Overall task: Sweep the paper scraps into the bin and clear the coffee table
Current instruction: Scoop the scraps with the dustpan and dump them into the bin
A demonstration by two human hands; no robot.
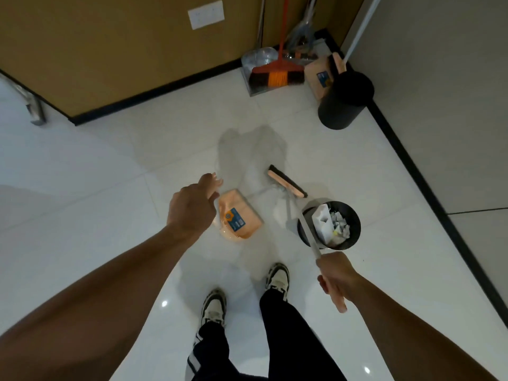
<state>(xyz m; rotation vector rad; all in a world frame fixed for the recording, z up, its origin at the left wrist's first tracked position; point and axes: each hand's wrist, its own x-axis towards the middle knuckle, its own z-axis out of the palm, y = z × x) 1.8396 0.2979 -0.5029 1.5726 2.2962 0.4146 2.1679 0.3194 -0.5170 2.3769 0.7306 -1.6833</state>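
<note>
My right hand (334, 279) is closed around the silver handle of a broom (287, 181). The broom's peach head with black bristles rests on the white floor just beyond a black bin (354, 215). The handle crosses the bin's left rim. White paper scraps (341, 224) and a white carton lie inside the bin. A peach dustpan (242, 215) with a blue label sits on the floor left of the bin. My left hand (192, 204) hovers over the dustpan's left edge with its fingers loosely apart, and I see nothing in it.
A second black bin (345, 103), another peach dustpan (319, 75), an orange broom (277, 75) and a metal dustpan (257, 61) stand in the far corner. A brown wall with a black baseboard runs along the back, and a grey wall on the right. My feet (277, 276) are below the bin.
</note>
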